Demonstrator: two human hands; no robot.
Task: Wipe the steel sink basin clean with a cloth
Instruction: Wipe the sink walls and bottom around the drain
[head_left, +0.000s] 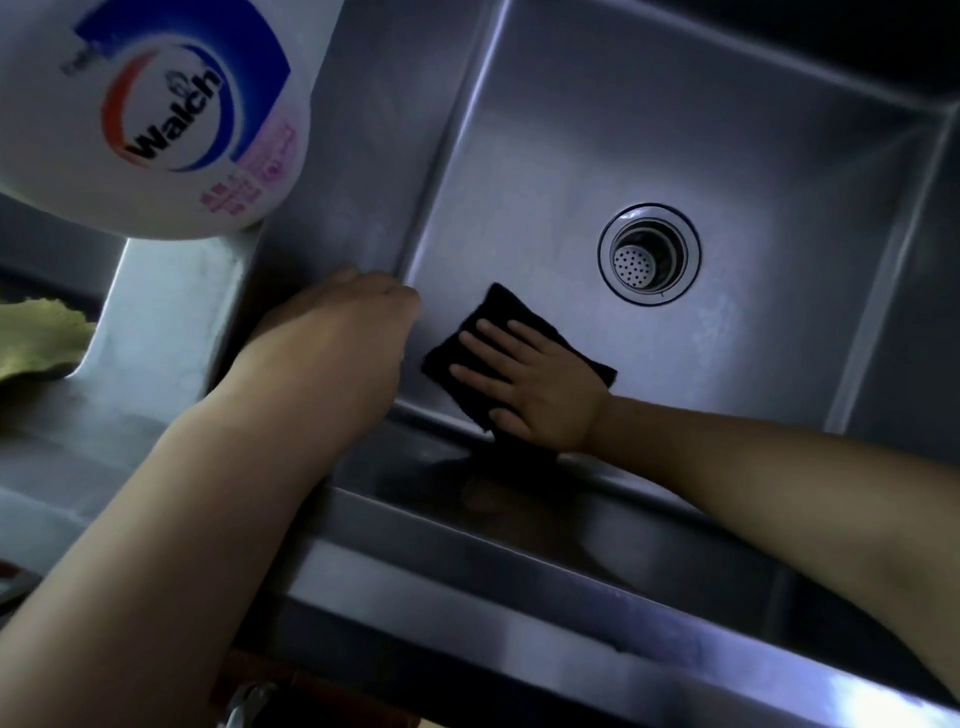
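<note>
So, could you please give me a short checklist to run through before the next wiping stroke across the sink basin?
1. Cloth under the palm: ok. The right hand presses flat on the black cloth, fingers spread.
2. Cloth on the basin floor: ok, near the front-left corner of the sink basin.
3. Path to the drain: ok, bare steel lies between cloth and drain.
4. Bracing: ok. The left hand rests on the sink's left rim; its fingers are hidden.
5. Walch bottle on the ledge: ok, apart from both hands.
6. Basin already clean: cannot tell, the light is dim.
</note>
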